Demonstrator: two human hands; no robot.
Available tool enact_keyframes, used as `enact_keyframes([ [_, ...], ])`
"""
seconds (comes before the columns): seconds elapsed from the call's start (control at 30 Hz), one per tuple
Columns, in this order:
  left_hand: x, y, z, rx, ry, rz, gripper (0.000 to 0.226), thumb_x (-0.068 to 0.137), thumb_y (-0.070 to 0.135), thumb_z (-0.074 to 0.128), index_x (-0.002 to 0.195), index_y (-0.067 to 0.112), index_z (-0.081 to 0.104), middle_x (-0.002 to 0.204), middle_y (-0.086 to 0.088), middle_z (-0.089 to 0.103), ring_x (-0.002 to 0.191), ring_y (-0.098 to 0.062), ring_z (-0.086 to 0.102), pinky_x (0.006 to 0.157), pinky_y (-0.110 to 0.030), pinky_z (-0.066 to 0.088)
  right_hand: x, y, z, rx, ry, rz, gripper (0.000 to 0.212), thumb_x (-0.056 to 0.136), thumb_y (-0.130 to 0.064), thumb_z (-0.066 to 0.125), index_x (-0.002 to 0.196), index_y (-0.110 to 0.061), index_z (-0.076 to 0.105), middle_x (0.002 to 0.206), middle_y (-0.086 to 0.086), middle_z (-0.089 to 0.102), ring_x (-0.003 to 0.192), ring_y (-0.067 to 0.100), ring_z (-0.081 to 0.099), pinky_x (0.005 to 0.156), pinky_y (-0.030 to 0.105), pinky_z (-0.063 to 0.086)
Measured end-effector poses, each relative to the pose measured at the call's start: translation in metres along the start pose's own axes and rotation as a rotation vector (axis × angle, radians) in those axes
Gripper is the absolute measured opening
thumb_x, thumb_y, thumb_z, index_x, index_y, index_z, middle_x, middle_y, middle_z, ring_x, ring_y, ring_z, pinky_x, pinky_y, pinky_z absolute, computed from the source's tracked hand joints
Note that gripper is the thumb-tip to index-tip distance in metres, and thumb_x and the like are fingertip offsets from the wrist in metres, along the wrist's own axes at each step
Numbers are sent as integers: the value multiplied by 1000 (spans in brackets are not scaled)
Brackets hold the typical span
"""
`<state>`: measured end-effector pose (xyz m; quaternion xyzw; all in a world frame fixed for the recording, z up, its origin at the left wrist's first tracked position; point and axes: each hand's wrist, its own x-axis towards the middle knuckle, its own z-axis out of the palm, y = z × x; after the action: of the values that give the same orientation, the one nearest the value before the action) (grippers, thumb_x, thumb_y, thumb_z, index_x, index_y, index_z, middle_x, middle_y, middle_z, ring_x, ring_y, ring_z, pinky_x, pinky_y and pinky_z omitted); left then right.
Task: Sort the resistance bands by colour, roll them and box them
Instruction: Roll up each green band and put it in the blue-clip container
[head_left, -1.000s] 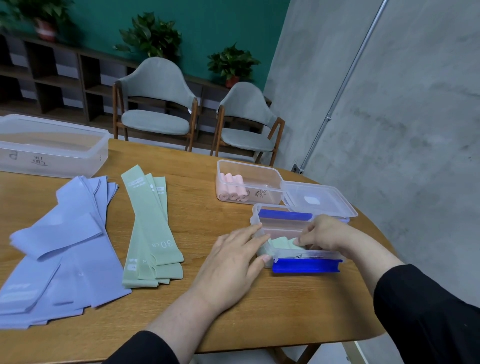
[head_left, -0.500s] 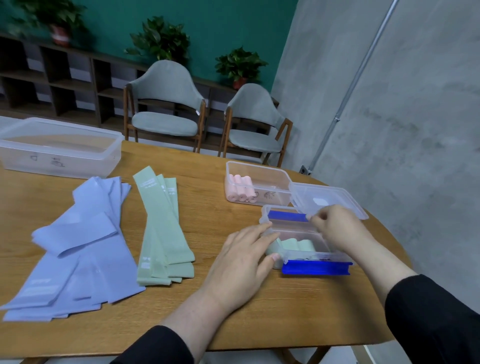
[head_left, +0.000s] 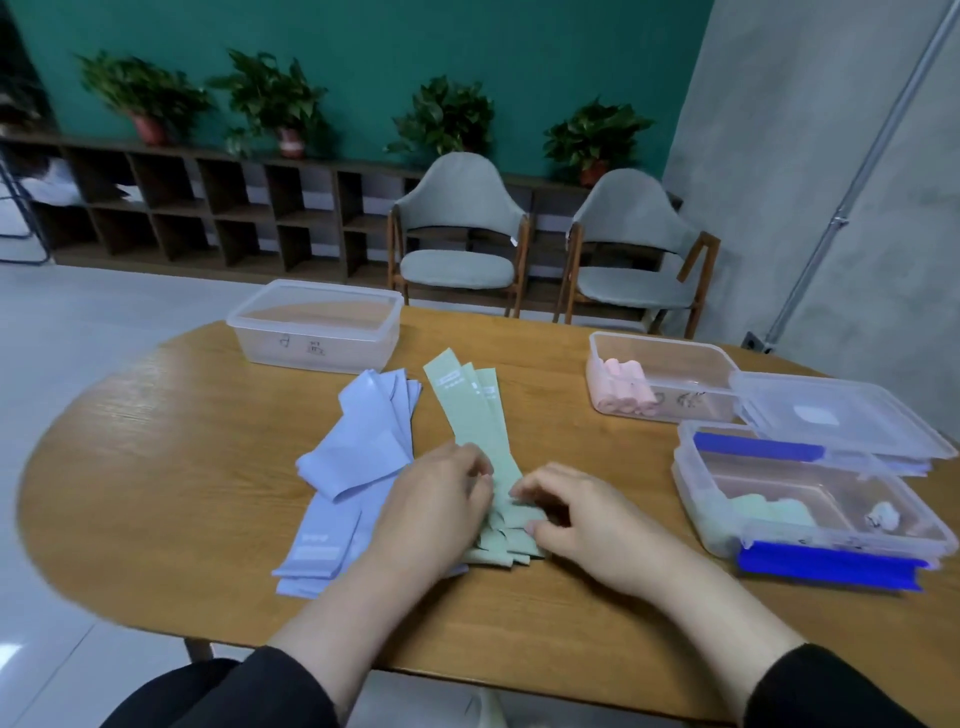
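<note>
Both hands meet at the near end of the green bands (head_left: 480, 436): left hand (head_left: 434, 512) curled on them, right hand (head_left: 576, 514) pinching an end. Purple bands (head_left: 358, 462) lie at nine o'clock, the clip-lid box (head_left: 810, 499) at three, bare table (head_left: 156, 467) leftward.

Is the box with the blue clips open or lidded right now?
Open. The blue-clip box has no lid on; green rolls show inside, uncovered. A clear lid lies behind it.
</note>
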<state>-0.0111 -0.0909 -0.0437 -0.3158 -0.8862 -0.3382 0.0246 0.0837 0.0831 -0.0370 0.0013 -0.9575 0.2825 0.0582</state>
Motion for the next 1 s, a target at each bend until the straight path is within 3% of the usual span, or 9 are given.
enact_keyframes([
  [0.2, -9, -7, -1, -34, 7, 40, 12, 97, 32, 58, 96, 25, 68, 96, 9, 62, 92, -14, 59, 80, -30, 44, 1, 4, 12, 36, 89, -42, 6, 93, -20, 68, 94, -22, 73, 99, -17, 62, 98, 5, 59, 91, 23, 45],
  [0.33, -10, 14, -11, -164, 113, -30, 37, 99, 41, 56, 72, 19, 64, 71, 5, 58, 73, -17, 56, 67, -34, 43, 2, -13, 2, 125, 397, 58, 15, 96, -17, 62, 85, -23, 71, 86, -13, 64, 88, 6, 59, 78, 23, 44],
  [0.4, -12, 28, -17, -338, 60, -69, 34, 99, 47, 55, 82, 23, 72, 74, 7, 68, 77, -11, 62, 72, -32, 50, 2, -29, -7, 170, 534, 50, 16, 95, -15, 63, 84, -22, 72, 84, -13, 66, 87, 6, 60, 74, 20, 43],
  [0.5, -12, 50, -23, -596, -11, -101, 28, 97, 49, 57, 90, 28, 74, 83, 11, 72, 87, -11, 68, 84, -35, 57, -1, -56, -15, 161, 507, -39, 16, 96, -12, 61, 91, -20, 73, 88, -11, 66, 89, 9, 62, 75, 24, 48],
  [0.57, -9, 58, -30, -763, 15, -124, 25, 98, 39, 56, 88, 23, 73, 86, 2, 73, 91, -20, 71, 88, -43, 60, -3, -68, -19, 186, 467, -72, 19, 98, -10, 59, 102, -20, 75, 97, -13, 67, 96, 7, 63, 79, 20, 49],
  [0.63, -6, 63, -40, -872, 12, -149, 25, 103, 18, 51, 95, 14, 74, 94, -9, 73, 93, -21, 72, 83, -38, 62, -6, -72, -25, 204, 544, -91, 23, 97, -7, 60, 109, -19, 75, 102, -17, 68, 101, 1, 62, 84, 11, 45],
  [0.73, 2, 71, -64, -828, -62, -89, 29, 104, 9, 45, 98, 11, 73, 91, -11, 72, 77, -18, 69, 65, -29, 59, -9, -66, -37, 228, 658, -9, 32, 93, -2, 59, 111, -27, 67, 109, -23, 60, 108, -5, 55, 91, 9, 41],
  [0.87, 16, 91, -97, -632, -179, 112, 27, 103, 10, 45, 97, 15, 71, 88, -14, 73, 68, -22, 67, 55, -34, 53, -7, -58, -49, 515, 402, 53, 58, 89, -7, 61, 139, -33, 50, 136, -26, 53, 133, -9, 41, 113, 27, 34],
  [1.0, 33, 112, -124, -449, -154, 265, 27, 99, 13, 49, 91, 25, 71, 77, -9, 70, 65, -34, 61, 55, -40, 52, -11, -54, -58, 644, 341, 57, 31, 94, -7, 67, 120, -24, 64, 113, -12, 73, 111, 5, 65, 96, 28, 52],
])
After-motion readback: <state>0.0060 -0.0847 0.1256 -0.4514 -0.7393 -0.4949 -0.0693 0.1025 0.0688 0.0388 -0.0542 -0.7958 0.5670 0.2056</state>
